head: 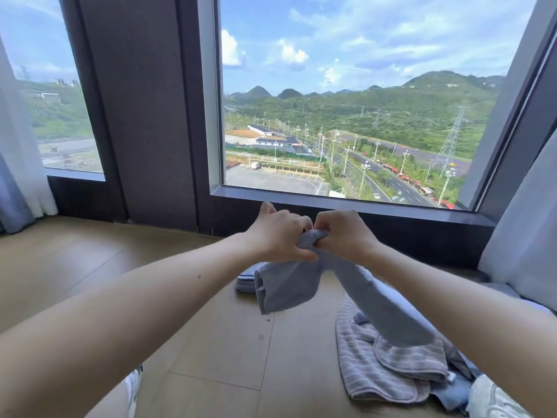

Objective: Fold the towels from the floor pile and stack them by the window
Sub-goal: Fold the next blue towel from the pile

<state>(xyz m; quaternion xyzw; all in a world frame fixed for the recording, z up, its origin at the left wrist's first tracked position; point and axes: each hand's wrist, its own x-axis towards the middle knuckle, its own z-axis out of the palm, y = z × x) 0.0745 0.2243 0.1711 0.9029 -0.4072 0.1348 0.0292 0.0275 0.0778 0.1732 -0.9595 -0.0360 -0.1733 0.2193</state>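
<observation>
Both hands hold one plain grey-blue towel point(289, 285) up in front of the window point(346, 116). My left hand point(278, 236) pinches its top edge, and my right hand point(346, 236) grips the same edge right beside it. The cloth hangs in two flaps, one drooping left and one trailing down right onto the floor pile point(388, 366) of striped grey towels. Behind the hanging towel, a low stack of folded blue towels point(245, 280) lies on the wooden floor below the window sill, partly hidden.
Pale curtains hang at the far left point(21, 164) and at the right point(524, 236). A dark pillar point(141, 116) separates two window panes. My knees in light jeans show at the bottom left point(129, 390) and bottom right point(494, 399). Wooden floor point(90, 267) stretches to the left.
</observation>
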